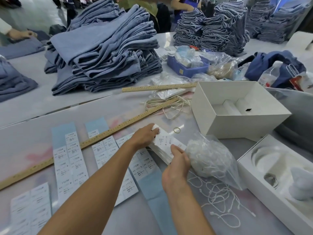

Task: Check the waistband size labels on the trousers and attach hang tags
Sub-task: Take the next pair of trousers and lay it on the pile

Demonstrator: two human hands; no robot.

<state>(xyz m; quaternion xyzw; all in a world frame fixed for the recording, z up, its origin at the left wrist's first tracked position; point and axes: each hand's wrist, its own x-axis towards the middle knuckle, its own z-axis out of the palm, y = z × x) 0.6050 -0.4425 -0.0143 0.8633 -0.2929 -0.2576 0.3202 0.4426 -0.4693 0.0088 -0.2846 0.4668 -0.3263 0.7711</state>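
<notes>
**Both hands on the tag stack**

Your left hand point(144, 135) and right hand point(177, 160) hold the stack of white rectangular paper hang tags point(166, 144) between them: the left grips its far end with fingers curled over the top edge, the right pinches its near end, thumb on the top tag. Small black print shows on that top tag, too blurred to read.

Just right of your right hand, touching it, lies a crinkled clear plastic bag of white string loops point(208, 156); loose white tag strings point(218, 197) sprawl below it on the table. Left of your left hand, under your forearm, strips of pale blue backing carry white square size stickers point(72, 150) printed "1103#", some marked "L" or "XL". A long yellow wooden ruler point(94, 139) crosses them diagonally. Beyond the stack sit a yellowish rubber band point(176, 130) and an open white cardboard box point(237, 107).

Well beyond your grip, the tall pile of folded blue-grey trousers point(105, 53) rests on the grey table point(33, 106), soft and creased.
</notes>
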